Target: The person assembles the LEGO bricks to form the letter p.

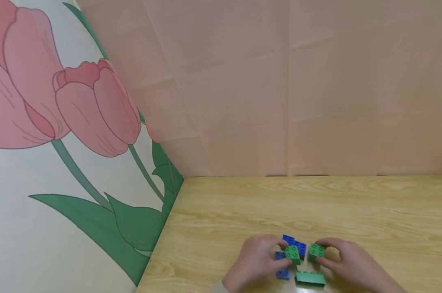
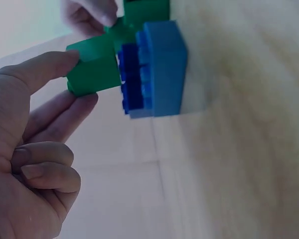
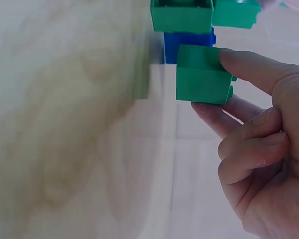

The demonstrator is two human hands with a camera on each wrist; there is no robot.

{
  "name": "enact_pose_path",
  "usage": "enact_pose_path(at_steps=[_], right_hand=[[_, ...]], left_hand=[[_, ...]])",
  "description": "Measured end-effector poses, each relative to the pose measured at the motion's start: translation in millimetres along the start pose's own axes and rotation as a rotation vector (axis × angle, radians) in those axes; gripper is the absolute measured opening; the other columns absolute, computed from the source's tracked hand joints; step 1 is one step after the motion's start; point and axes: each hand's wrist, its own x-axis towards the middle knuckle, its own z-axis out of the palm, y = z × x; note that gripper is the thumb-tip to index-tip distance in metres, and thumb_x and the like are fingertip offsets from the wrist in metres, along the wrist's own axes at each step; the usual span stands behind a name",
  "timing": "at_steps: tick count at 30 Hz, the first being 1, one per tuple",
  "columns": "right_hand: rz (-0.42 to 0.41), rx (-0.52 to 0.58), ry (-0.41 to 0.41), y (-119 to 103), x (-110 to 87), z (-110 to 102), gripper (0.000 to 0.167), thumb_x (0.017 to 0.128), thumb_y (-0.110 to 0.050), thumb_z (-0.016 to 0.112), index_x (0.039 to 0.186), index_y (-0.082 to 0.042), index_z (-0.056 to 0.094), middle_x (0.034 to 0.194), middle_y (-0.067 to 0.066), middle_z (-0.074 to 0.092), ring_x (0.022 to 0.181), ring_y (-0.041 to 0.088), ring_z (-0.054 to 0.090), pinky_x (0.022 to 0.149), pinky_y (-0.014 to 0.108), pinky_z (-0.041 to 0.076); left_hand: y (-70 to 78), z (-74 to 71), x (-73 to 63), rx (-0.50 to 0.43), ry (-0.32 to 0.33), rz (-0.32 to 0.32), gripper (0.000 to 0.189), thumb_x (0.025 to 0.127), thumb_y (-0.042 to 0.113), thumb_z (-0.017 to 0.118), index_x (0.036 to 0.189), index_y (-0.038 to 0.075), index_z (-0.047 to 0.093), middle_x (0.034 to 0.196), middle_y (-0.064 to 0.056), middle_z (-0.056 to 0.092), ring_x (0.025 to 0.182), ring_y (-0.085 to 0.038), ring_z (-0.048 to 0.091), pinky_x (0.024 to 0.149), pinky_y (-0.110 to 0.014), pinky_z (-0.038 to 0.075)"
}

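My left hand (image 1: 256,257) pinches a green toy brick (image 1: 292,253) between thumb and fingers, held above the blue bricks. My right hand (image 1: 352,260) pinches a second green brick (image 1: 317,251), a short gap to the right of the first. Below the left hand's brick lies a blue brick (image 1: 282,273) on the table. Two more blue bricks, one (image 1: 288,239) farther back and one (image 1: 300,249) beside it, stand partly behind the held brick. Nearer the front, a longer green brick (image 1: 310,278) lies on its side, studs facing away. In the right wrist view the held green brick (image 3: 202,74) shows its studs pointing right.
The wood-grain table (image 1: 221,215) runs back to a wall hung with pinkish creased sheeting (image 1: 235,89). On the left stands a panel printed with pink tulips (image 1: 96,110) and green leaves, meeting the table's left edge.
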Motion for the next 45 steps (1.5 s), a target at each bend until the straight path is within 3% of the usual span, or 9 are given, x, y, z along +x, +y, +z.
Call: enact_pose_path(at_steps=[2,4,7,10,20,27,32,39,45], right_hand=[[-0.002,-0.011,0.016,1.9,0.0,-3.3,0.051,0.085,-0.049,0.083,0.121,-0.014,0.074,0.116,0.005,0.073,0.106,0.033,0.069,0.084,0.059,0.056],[0.017,-0.015,0.030,3.0,-0.6,-6.0,0.051,0.086,-0.050,0.082,0.122,-0.016,0.074,0.115,0.004,0.074,0.091,0.023,0.069,0.074,0.046,0.058],[0.032,-0.015,0.051,4.3,-3.0,-9.2,0.053,0.086,-0.052,0.081,0.124,-0.016,0.073,0.115,0.004,0.073,0.067,0.010,0.053,0.057,0.030,0.046],[0.045,-0.009,0.062,5.4,-4.8,-11.1,0.055,0.087,-0.054,0.080,0.125,-0.015,0.072,0.116,0.006,0.073,0.057,0.008,0.040,0.050,0.027,0.035],[0.065,0.007,0.066,9.8,-4.2,-14.5,0.052,0.088,-0.049,0.081,0.124,-0.013,0.072,0.117,0.008,0.073,0.056,0.009,0.041,0.049,0.027,0.035],[0.034,0.016,0.101,12.7,-4.0,-16.1,0.051,0.087,-0.048,0.082,0.123,-0.012,0.072,0.117,0.006,0.073,0.055,0.007,0.038,0.048,0.026,0.034],[0.023,0.016,0.126,14.0,-3.2,-17.8,0.051,0.087,-0.048,0.082,0.123,-0.012,0.072,0.110,0.002,0.073,0.051,0.006,0.036,0.046,0.026,0.034],[-0.009,0.030,0.173,13.5,-0.7,-20.9,0.048,0.089,-0.044,0.082,0.123,-0.013,0.072,0.107,-0.001,0.073,0.047,0.004,0.033,0.044,0.025,0.035],[-0.023,0.043,0.187,14.4,4.5,-22.9,0.046,0.090,-0.044,0.081,0.124,-0.014,0.071,0.092,-0.008,0.068,0.046,0.003,0.030,0.041,0.023,0.034]], left_hand=[[-2.2,-2.7,1.6,-0.027,0.047,-0.010,0.034,0.089,0.048,0.081,0.118,0.030,0.075,0.112,0.024,0.071,0.097,0.010,0.064,0.087,-0.009,0.045],[-4.3,-5.0,4.6,-0.058,0.081,-0.030,0.035,0.089,0.047,0.082,0.118,0.030,0.074,0.114,0.023,0.070,0.102,0.007,0.065,0.091,-0.013,0.046],[-7.8,-7.2,11.6,-0.106,0.100,-0.065,0.034,0.089,0.046,0.081,0.118,0.030,0.074,0.115,0.024,0.070,0.104,0.005,0.065,0.093,-0.017,0.048],[-11.1,-9.2,20.1,-0.157,0.099,-0.092,0.033,0.090,0.044,0.081,0.119,0.029,0.074,0.115,0.023,0.070,0.105,0.005,0.065,0.093,-0.018,0.048],[-20.6,-7.2,48.6,-0.167,0.094,-0.121,0.033,0.092,0.046,0.079,0.121,0.030,0.074,0.118,0.022,0.069,0.111,-0.001,0.065,0.096,-0.024,0.051],[-31.9,3.2,66.4,-0.196,0.050,-0.219,0.037,0.090,0.047,0.081,0.122,0.030,0.074,0.116,0.023,0.069,0.114,-0.004,0.064,0.102,-0.033,0.049],[-41.6,12.0,74.6,-0.257,0.021,-0.267,0.039,0.089,0.045,0.082,0.124,0.029,0.074,0.116,0.021,0.070,0.118,-0.011,0.064,0.104,-0.037,0.048],[-52.6,25.2,82.2,-0.286,-0.011,-0.274,0.041,0.088,0.042,0.084,0.123,0.024,0.075,0.110,0.023,0.070,0.117,-0.006,0.062,0.105,-0.034,0.047],[-56.8,34.2,85.7,-0.296,-0.038,-0.292,0.038,0.086,0.039,0.087,0.120,0.027,0.076,0.108,0.025,0.069,0.116,-0.003,0.061,0.107,-0.037,0.046]])
